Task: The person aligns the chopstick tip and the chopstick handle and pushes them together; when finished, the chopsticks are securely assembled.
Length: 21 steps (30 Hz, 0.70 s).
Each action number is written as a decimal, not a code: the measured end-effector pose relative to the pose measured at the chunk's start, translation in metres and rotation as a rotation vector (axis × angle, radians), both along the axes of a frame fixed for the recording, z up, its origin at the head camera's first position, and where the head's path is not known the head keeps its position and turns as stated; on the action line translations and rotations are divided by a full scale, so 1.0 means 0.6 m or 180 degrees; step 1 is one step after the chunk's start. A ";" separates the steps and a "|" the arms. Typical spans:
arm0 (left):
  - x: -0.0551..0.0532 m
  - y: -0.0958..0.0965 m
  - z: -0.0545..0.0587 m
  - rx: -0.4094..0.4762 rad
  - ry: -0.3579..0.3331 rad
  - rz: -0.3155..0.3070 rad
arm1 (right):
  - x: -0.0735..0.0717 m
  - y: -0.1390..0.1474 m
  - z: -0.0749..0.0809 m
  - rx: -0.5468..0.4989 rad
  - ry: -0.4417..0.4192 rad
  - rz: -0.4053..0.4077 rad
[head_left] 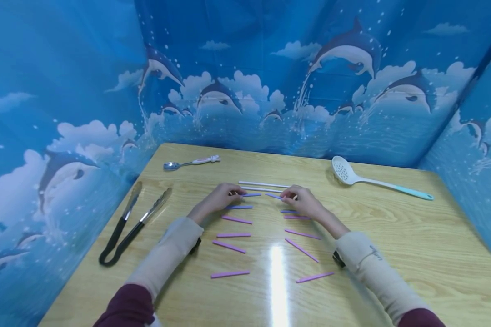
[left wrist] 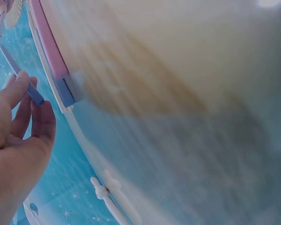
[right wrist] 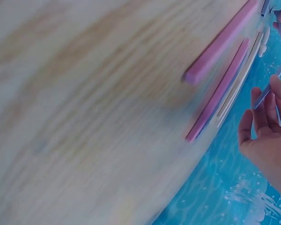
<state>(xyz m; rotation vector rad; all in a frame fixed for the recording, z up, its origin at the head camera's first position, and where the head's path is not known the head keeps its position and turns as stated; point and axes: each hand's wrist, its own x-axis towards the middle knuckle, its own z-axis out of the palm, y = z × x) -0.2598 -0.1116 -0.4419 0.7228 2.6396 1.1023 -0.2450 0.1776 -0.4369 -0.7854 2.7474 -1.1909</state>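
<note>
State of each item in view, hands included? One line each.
Left hand: pinching a blue stick
Right hand: pinching another blue stick
Loose blue sticks: lying, one on each side
Pink sticks: lying in two columns of four
White sticks: two, lying side by side
Tongs: spread open, unheld
Spoon: lying, unheld
Slotted ladle: lying, unheld
</note>
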 end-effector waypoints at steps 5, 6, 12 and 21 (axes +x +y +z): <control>0.000 0.001 -0.001 0.0043 0.0010 -0.0007 | 0.001 -0.010 0.003 -0.0047 0.0070 0.0028; 0.000 0.001 -0.002 0.0059 -0.0001 -0.0006 | 0.001 -0.012 0.004 -0.0059 0.0074 0.0038; -0.001 0.002 -0.002 0.0137 -0.0009 0.0003 | 0.000 -0.016 0.005 -0.0086 0.0075 0.0071; -0.002 -0.001 0.000 0.0106 0.0046 -0.0046 | -0.003 -0.017 0.004 -0.0006 0.0176 0.0009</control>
